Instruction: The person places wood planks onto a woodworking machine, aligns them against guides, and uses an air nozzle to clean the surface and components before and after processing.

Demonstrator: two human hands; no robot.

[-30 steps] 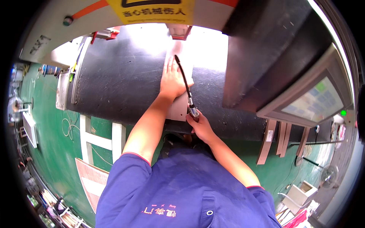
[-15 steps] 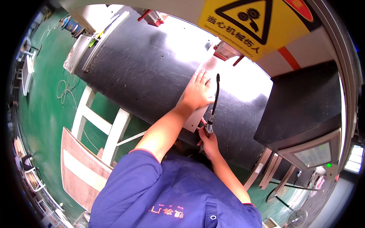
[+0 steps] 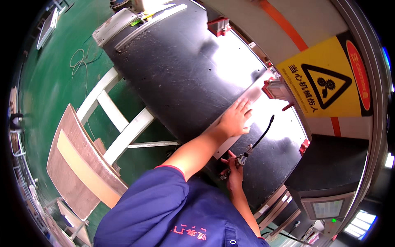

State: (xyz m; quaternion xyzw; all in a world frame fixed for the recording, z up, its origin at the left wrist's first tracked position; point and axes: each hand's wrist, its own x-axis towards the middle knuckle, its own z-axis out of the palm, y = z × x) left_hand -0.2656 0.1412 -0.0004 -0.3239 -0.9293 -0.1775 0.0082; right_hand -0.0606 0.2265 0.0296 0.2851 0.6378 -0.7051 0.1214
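Observation:
A long pale board (image 3: 225, 149) lies on the dark machine table (image 3: 177, 70), its far end close to a red-and-silver clamp (image 3: 276, 88). My left hand (image 3: 235, 119) rests flat on top of the board with the fingers stretched out. Beside the board's near end, my right hand (image 3: 235, 173) is wrapped round an air blow gun (image 3: 246, 154). Its thin black bent nozzle (image 3: 264, 133) points away from me over the table, apart from the board. Part of the gun's grip is hidden by my fingers.
Another red clamp (image 3: 219, 26) sits at the table's far edge. On the right are a yellow warning sign (image 3: 323, 78) and a control screen (image 3: 328, 209). A white frame (image 3: 113, 111) and a brown panel (image 3: 61, 160) stand to the left above the green floor.
My view has turned, so the table and sign appear rotated and shifted. My left hand is still flat on the board; my right still holds the air blow gun.

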